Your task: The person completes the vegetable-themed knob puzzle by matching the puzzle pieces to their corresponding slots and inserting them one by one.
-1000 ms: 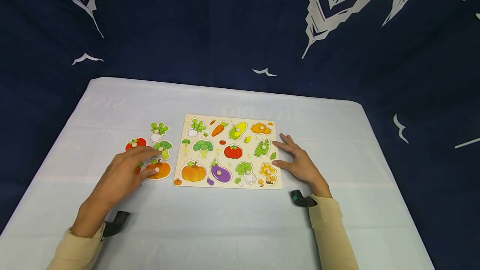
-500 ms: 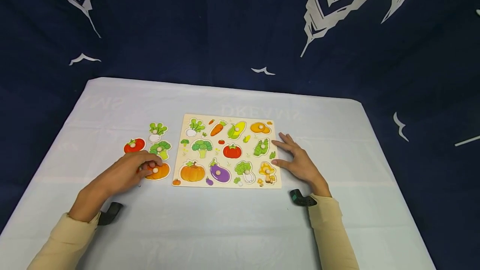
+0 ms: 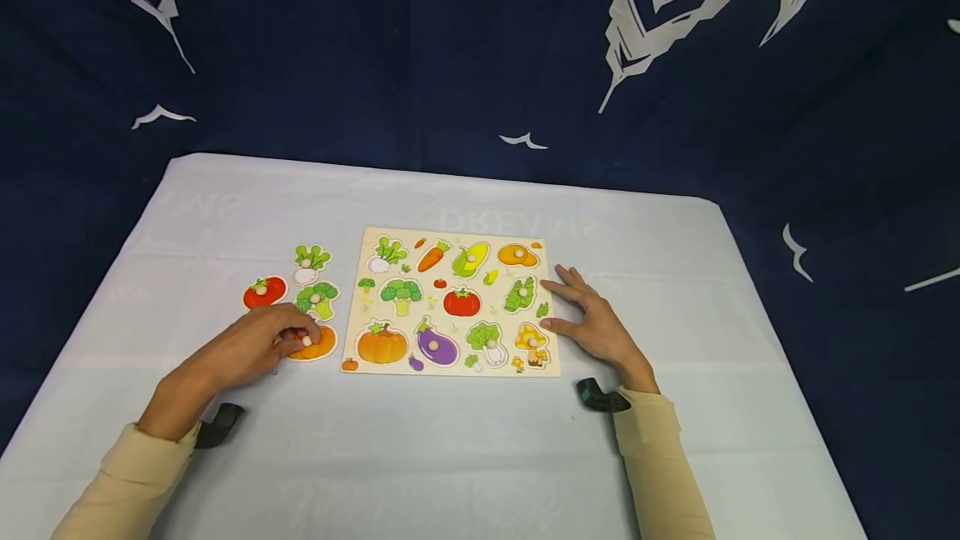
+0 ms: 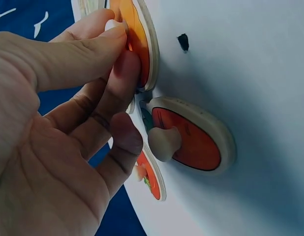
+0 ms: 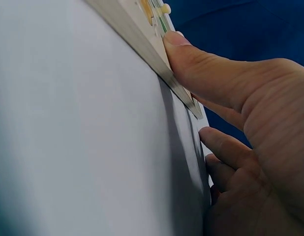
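Note:
My left hand (image 3: 243, 348) pinches the small knob of an orange pumpkin puzzle piece (image 3: 324, 344) between thumb and fingertips. In the left wrist view the pumpkin piece (image 4: 137, 44) is tipped on its side by the camera angle, close by the tabletop. Below those fingers lies a red-orange knobbed piece (image 4: 198, 147), which the hand covers in the head view. My right hand (image 3: 596, 319) rests on the right edge of the wooden vegetable puzzle board (image 3: 429, 319), fingers spread. Its thumb (image 5: 191, 59) touches the board's edge in the right wrist view.
Left of the board lie a tomato piece (image 3: 265, 292), a broccoli piece (image 3: 317, 300) and a turnip piece (image 3: 311, 261). An eggplant piece (image 3: 437, 346) and several other knobbed pieces sit in the board. A white cloth (image 3: 450, 457) covers the table; a dark blue curtain (image 3: 337, 48) hangs behind.
My left hand's fingers have drawn back from over the broccoli piece and come together on the pumpkin piece's knob, uncovering the tomato piece. The right hand stays on the board's edge.

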`<state>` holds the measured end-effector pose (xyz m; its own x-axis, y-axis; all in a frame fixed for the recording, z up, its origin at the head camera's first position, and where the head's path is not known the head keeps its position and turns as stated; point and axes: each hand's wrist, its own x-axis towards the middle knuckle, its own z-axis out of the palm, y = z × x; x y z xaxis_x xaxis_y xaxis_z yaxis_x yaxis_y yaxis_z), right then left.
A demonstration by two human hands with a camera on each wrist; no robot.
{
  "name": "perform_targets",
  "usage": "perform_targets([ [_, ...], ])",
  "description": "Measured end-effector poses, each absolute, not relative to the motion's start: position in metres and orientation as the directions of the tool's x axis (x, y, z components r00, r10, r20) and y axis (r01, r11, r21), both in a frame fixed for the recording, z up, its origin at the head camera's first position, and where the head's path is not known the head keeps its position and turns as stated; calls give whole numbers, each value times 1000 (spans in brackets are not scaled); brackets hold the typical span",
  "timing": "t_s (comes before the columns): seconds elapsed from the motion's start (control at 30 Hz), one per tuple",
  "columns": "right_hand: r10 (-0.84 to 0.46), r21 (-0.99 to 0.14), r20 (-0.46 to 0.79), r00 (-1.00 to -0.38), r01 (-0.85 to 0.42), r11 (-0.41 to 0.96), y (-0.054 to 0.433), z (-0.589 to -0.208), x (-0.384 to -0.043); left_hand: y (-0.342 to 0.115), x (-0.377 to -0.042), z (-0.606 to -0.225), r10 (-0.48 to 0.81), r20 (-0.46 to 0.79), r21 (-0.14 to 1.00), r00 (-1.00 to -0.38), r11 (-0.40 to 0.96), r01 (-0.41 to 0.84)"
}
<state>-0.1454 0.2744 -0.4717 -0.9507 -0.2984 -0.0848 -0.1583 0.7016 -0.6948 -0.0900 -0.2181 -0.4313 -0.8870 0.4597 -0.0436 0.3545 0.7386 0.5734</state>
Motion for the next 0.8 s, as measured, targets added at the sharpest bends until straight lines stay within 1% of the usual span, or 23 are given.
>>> perform_targets([
  [0.37,-308,-692,-77,-948,-171,701,275,-471,-145,-217,-91,-430,464,-92,578,-881,745,332],
  [0.57,-304,-696,-94,-948,-156,700,275,-471,-144,-216,-93,-429,476,-112,583,-872,742,330],
  [0.8,-303,-695,-90,-949,-158,701,275,-471,-144,-215,-95,-426,499,-105,566,-860,741,361],
])
